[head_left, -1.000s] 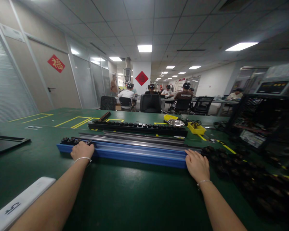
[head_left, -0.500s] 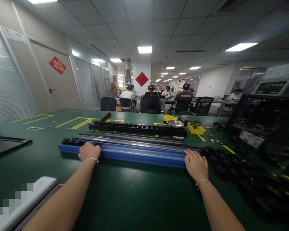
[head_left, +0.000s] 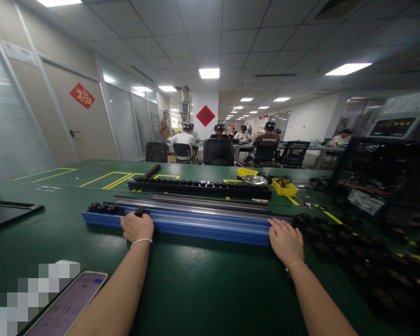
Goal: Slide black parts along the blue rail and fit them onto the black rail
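A long blue channel (head_left: 210, 228) lies across the green table in front of me, with several small black parts (head_left: 103, 206) seated in its left end. My left hand (head_left: 137, 227) is closed at the channel's near wall, its fingers around another small black part (head_left: 141, 212) that shows above them. At the channel's right end, my right hand (head_left: 286, 241) grips the end with its fingers over the top edge; the thumb is hidden. Grey metal rails (head_left: 196, 204) lie directly behind the channel.
A black strip (head_left: 199, 188) filled with black pieces lies farther back. A dark heap of parts (head_left: 357, 252) spreads on the right. Yellow bins (head_left: 284, 188), a metal dish (head_left: 255, 179), a phone (head_left: 68, 303) and a black tray (head_left: 10, 214) are around. Several people sit beyond.
My left hand has slid a little to the right along the blue channel, with the black part at its fingers. More of the phone shows. My right hand stays in place.
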{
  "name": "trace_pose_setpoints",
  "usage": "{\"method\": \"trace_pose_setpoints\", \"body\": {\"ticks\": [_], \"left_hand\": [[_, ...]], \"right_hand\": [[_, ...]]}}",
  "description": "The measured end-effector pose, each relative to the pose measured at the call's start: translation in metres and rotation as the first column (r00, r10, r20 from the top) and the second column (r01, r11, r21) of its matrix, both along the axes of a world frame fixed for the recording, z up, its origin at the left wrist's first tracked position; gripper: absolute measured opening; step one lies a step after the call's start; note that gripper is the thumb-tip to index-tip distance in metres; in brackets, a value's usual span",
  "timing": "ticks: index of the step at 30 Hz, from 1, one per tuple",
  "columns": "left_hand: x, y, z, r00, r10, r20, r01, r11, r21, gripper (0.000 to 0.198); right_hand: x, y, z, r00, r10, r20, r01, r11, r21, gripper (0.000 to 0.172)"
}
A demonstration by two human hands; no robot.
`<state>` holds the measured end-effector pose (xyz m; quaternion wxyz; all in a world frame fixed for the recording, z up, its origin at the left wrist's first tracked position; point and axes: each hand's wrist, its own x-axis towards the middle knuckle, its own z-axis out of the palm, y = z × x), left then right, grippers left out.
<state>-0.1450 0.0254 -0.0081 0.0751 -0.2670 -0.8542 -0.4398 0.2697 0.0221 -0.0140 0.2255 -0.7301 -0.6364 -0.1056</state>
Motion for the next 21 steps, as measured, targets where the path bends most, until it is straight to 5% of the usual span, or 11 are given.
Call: {"method": "trace_pose_setpoints", "body": {"ticks": [21], "left_hand": [[-0.0021,0.0037,0.0009,1.0,0.017,0.014,-0.018,0.999,0.046,0.041]], "right_hand": [[0.0011,0.001,-0.0012,1.0,0.012,0.008,-0.012,0.999,0.033,0.045]]}}
